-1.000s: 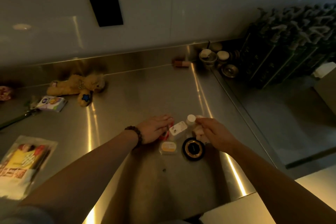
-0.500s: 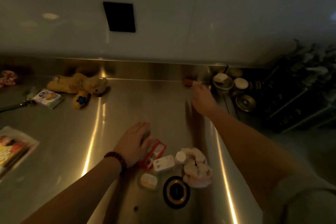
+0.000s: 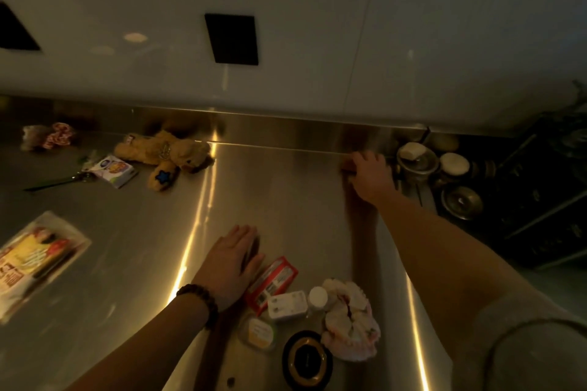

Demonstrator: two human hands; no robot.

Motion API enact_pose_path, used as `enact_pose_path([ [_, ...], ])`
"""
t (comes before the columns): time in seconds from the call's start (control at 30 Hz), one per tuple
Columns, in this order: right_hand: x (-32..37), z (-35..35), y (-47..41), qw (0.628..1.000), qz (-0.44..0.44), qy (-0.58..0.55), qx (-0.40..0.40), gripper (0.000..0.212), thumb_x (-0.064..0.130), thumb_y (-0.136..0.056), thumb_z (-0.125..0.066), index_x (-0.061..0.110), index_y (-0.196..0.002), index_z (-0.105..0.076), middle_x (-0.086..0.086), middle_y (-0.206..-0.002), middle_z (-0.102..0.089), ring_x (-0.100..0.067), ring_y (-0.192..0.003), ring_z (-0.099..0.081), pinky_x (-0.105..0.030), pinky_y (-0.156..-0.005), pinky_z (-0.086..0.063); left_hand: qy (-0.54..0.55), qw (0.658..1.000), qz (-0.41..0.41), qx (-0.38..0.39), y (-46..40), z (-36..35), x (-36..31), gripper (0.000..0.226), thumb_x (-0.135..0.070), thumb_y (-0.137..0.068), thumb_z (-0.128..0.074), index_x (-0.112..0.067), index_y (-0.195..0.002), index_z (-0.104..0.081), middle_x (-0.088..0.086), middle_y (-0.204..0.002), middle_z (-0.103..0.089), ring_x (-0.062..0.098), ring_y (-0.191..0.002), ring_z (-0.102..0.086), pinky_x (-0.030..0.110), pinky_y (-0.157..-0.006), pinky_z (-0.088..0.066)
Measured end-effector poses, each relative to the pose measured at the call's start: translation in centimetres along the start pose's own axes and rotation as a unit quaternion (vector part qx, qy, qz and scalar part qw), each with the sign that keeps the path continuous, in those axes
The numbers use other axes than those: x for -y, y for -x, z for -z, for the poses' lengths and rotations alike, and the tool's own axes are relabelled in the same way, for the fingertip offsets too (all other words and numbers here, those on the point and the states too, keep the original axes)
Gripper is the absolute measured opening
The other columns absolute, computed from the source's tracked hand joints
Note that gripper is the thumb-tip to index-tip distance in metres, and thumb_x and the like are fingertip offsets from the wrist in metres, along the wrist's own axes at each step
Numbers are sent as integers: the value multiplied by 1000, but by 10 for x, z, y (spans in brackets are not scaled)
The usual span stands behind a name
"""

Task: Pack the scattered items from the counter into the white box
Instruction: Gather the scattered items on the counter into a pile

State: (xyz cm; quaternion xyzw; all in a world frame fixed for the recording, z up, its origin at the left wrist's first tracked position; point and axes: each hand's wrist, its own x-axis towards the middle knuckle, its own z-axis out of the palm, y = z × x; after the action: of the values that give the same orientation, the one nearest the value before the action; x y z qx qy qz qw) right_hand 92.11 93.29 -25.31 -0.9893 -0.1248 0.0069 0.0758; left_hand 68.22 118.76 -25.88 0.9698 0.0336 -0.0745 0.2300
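Near pile: I am keeping a cluster of small things by my body: a round black compact, a yellow-labelled tub, a white plug adapter, a small white bottle, a frilly pale cloth piece and a red flat pack. They are lying touching or just beside each other, which I judge is for scooping them up together.

Left hand: my left hand is lying flat on the steel counter, fingers straight and close, just beside the red pack, probably steadying me.

Left side: a printed plastic packet is lying well apart from the pile.

Right hand: my right hand is reaching to the back edge and closing over a small brownish item; it is mostly hidden, so I cannot tell whether I am gripping it.

Far items: a tan teddy bear, a small printed carton, a green-handled tool and red-and-white wrapped bits are waiting along the back.

White box: it is not in view.
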Motion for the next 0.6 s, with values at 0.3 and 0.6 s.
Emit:
enact_pose_path([
  [0.3,-11,-1,5,996,-2,-7,86,51,31,-91,-52,29,-138,-32,-15,-138,-41,-41,-123,-38,-54,-99,-36,-66,997,2,32,8,-11,0,66,-59,-91,-25,-26,-147,-11,-3,-156,-7,14,-142,-1,33,-113,0],
  [0.6,45,56,92,972,82,-221,21,11,21,-87,-61,13,-95,-61,-4,-92,-66,-17,-81,-59,-32,-73,-46,4,998,-57,32,25,1,-8,66,-60,-90,-25,-26,-145,-21,-3,-153,-21,12,-141,-13,32,-115,-15],
])
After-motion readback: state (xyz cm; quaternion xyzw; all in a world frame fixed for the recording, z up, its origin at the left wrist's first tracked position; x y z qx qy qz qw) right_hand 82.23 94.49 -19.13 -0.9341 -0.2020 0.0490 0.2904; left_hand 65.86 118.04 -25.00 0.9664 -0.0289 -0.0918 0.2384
